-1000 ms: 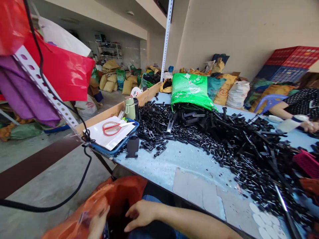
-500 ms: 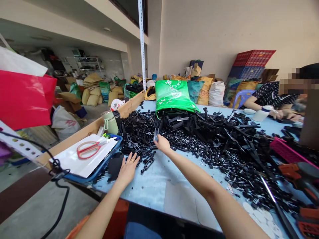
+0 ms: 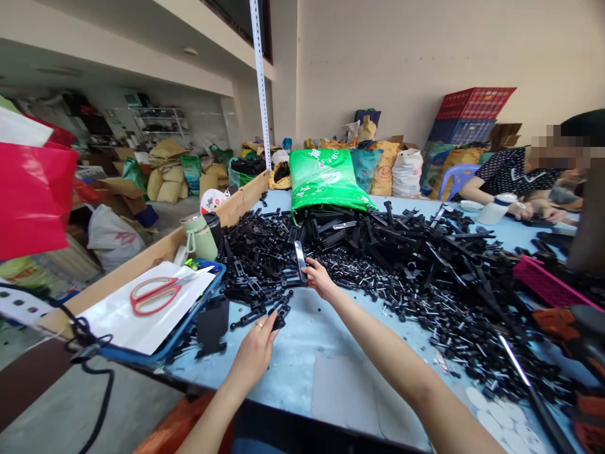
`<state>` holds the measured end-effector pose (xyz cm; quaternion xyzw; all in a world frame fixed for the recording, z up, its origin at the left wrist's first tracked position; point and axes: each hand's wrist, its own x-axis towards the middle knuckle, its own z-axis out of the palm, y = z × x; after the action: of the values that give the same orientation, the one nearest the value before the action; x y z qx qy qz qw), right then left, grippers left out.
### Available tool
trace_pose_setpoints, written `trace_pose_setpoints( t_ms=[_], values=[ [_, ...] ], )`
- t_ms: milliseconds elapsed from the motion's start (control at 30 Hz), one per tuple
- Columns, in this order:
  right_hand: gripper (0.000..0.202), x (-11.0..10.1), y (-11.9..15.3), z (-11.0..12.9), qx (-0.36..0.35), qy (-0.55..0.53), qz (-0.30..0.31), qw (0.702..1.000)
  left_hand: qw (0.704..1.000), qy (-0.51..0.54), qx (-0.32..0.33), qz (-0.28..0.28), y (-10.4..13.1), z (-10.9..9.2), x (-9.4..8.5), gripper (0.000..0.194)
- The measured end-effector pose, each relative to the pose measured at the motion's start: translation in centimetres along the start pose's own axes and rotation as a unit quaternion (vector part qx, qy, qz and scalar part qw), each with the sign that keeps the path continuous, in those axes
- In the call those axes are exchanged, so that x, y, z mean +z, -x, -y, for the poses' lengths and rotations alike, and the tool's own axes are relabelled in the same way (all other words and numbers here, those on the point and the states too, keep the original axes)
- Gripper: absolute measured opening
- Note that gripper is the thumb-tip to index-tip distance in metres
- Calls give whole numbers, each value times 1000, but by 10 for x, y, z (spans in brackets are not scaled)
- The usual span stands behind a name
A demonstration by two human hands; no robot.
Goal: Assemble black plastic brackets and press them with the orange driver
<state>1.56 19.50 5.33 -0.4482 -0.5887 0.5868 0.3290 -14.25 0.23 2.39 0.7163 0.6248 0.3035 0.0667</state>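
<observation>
My right hand [image 3: 317, 276] grips a dark, shiny flat strip [image 3: 300, 260], raised upright in front of the heap of black plastic parts [image 3: 265, 246]. Lower and to the left, my left hand [image 3: 259, 347] is closed on a small black part [image 3: 280, 320] at the near edge of that heap. A flat black plate [image 3: 212, 325] lies left of my left hand, beside the blue tray [image 3: 220, 270]. Small black pieces with metal pins [image 3: 378, 277] spread to the right of my right hand.
Red-handled scissors [image 3: 155, 295] lie on white paper in the tray, near a green cup [image 3: 201, 238]. A green sack [image 3: 326, 180] stands behind the heap. At the right are a pink basket [image 3: 548, 280], a power tool and a seated person.
My left hand has left the spot by the black plate, moved right and closed on a black part. My right hand has lifted the strip slightly away from the heap. The view has shifted.
</observation>
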Motion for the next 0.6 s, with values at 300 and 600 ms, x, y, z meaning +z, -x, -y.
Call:
trace_pose_setpoints(
  t_ms=[300, 600],
  values=[
    [41, -92, 154, -45, -38, -32, -2, 999, 975, 196, -68, 87, 9, -76, 39, 43],
    [67, -121, 223, -94, -83, -12, -134, 987, 955, 245, -101, 130, 17, -115, 54, 44]
  ],
)
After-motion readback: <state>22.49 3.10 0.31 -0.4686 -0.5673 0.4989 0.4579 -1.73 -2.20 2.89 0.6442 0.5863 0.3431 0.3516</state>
